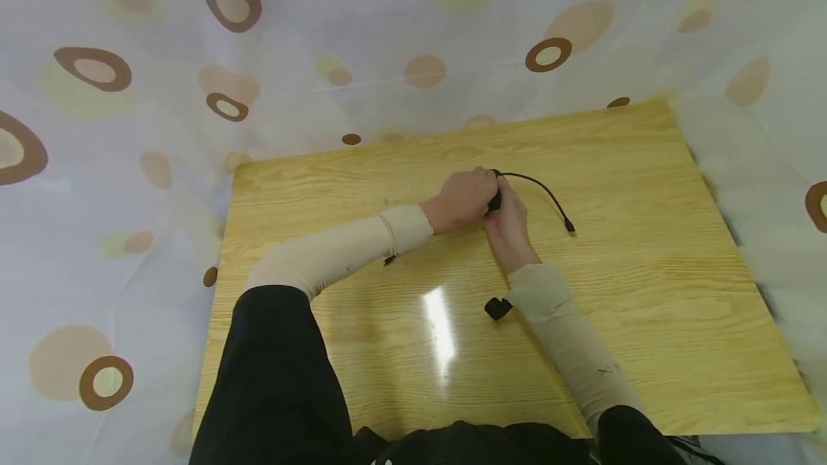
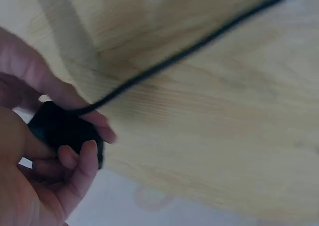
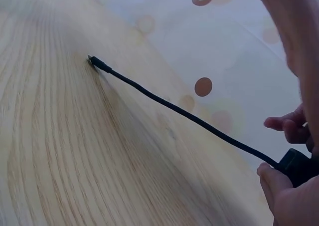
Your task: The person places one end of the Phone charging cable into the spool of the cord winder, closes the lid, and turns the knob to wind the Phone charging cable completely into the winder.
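Note:
Both hands meet over the far middle of the table around a small black block-like piece (image 2: 67,128). A thin black cable (image 3: 172,106) runs out of it. My left hand (image 1: 461,196) grips the piece from the left, its fingers curled. From the near right side my right hand (image 1: 509,228) holds it too, thumb by the spot where the cable leaves. The fingers hide much of the piece. Out to the right, the cable arcs down to a plug (image 1: 569,226) at its free end, shown close to the wood in the right wrist view.
A small black curled piece (image 1: 497,308) lies on the wooden table (image 1: 646,350) beside the right cuff. Below the left cuff a small dark plug-like end (image 1: 389,260) shows. A patterned cloth (image 1: 388,27) hangs behind the table's far edge.

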Tool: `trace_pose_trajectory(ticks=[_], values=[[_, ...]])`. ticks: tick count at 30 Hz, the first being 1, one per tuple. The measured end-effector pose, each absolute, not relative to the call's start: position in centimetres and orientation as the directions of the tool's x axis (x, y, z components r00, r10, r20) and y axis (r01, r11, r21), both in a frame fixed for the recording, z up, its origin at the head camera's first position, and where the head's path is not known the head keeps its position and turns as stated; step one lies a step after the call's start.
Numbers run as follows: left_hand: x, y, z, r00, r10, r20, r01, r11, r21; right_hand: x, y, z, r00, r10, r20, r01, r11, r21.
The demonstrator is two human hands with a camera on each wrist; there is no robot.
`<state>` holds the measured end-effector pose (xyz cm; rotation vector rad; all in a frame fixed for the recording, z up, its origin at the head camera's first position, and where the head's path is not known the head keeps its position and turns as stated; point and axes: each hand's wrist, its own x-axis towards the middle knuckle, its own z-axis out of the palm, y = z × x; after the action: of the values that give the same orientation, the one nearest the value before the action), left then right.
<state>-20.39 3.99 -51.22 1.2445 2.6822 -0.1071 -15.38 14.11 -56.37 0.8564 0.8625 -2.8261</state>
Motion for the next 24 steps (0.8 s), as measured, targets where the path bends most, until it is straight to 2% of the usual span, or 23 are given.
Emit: trace_pose_trajectory(ticks=[5,8,12,16,21,24], values=[[-20.4,4.6,-50.8,-0.69,0.697,-0.195,0.648,0.715,0.261,-15.6,13.3,-56.8,-0.838,0.173,-0.517,0.171,-0.818,-0.55],[-20.7,5.0,-50.7,-0.724,0.658,-0.207,0.581,0.743,0.333,-15.7,13.0,-57.3,-0.844,0.188,-0.502,0.154,-0.812,-0.563],[-21.0,5.7,-50.7,-0.754,0.611,-0.242,0.522,0.78,0.344,-15.6,13.1,-57.7,-0.843,0.197,-0.501,0.156,-0.801,-0.577],[-21.3,6.0,-50.4,-0.755,0.593,-0.278,0.5,0.796,0.34,-15.4,13.6,-57.7,-0.839,0.175,-0.515,0.183,-0.8,-0.571],[-22.3,5.1,-49.5,-0.701,0.644,-0.306,0.566,0.764,0.31,-15.0,14.8,-57.4,-0.867,0.071,-0.494,0.248,-0.798,-0.55],[-23.2,4.1,-49.3,-0.63,0.728,-0.27,0.68,0.685,0.26,-14.8,15.6,-57.1,-0.872,0.04,-0.487,0.283,-0.771,-0.57]])
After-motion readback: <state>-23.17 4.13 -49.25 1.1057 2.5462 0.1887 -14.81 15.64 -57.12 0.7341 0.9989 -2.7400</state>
